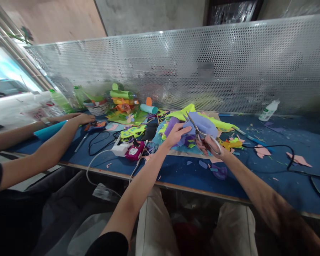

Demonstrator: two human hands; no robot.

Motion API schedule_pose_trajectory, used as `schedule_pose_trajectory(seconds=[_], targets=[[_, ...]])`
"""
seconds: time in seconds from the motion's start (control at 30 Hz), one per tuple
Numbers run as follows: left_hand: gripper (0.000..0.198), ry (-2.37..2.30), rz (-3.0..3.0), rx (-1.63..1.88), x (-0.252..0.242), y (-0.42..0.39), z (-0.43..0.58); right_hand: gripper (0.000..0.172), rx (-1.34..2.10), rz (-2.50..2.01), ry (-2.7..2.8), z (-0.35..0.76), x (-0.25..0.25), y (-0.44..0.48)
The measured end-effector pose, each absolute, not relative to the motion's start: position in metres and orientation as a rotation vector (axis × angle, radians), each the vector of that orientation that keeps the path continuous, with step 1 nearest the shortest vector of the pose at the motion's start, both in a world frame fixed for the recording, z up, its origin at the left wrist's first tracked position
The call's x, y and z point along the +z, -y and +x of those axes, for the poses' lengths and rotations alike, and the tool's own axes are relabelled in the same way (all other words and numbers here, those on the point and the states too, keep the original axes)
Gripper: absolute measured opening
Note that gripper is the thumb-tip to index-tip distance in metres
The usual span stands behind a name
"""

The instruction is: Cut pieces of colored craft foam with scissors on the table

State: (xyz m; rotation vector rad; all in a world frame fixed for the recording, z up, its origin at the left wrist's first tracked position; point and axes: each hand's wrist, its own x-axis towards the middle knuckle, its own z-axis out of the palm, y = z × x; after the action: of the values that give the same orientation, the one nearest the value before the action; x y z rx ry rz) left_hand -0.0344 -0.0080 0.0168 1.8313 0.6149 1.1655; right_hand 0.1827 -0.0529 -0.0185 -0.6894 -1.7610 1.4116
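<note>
A small piece of periwinkle-blue sheet [187,128] is gripped between the thumb and fingers of the left hand [177,134]. Silver metal scissors with pale loop handles [198,133] are gripped in the right hand [208,144], their blades slightly parted beside the piece. Both are held over a blue surface [181,173], above lime-yellow sheet scraps [180,113]; a magenta power adapter [134,151] is seen farther left.

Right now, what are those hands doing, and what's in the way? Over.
Left hand: gripping purple piece. Right hand: holding scissors. Colored scraps crowding nearby.
</note>
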Motion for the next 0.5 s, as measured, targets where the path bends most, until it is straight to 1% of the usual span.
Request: schedule_pose_trajectory(seconds=[0.1, 0.2, 0.27, 0.33, 0.4, 0.43, 0.5], targets=[[0.048, -0.648, 1.896, 1.127, 0.017, 0.008, -0.036, 0.065, 1.408, -0.791, 1.712, 0.181, -0.017, 0.052], [0.053, -0.730, 1.955, 1.116, 0.015, 0.005, -0.036, 0.064, 1.304, -0.948, 1.630, 0.178, -0.016, 0.051], [0.053, -0.814, 1.884, 1.157, 0.011, -0.002, -0.034, 0.062, 1.232, -0.975, 1.571, 0.175, -0.015, 0.050], [0.048, -0.872, 1.688, 1.282, 0.006, -0.014, -0.034, 0.059, 1.187, -0.984, 1.494, 0.174, -0.016, 0.048], [0.042, -0.859, 1.424, 1.533, 0.001, -0.030, -0.036, 0.057, 1.167, -1.035, 1.419, 0.174, -0.018, 0.044], [0.041, -0.841, 1.313, 1.671, 0.000, -0.038, -0.039, 0.056, 1.154, -1.081, 1.398, 0.174, -0.020, 0.041], [0.040, -0.918, 1.241, 1.803, -0.004, -0.051, -0.047, 0.054, 1.122, -1.168, 1.398, 0.176, -0.025, 0.035]])
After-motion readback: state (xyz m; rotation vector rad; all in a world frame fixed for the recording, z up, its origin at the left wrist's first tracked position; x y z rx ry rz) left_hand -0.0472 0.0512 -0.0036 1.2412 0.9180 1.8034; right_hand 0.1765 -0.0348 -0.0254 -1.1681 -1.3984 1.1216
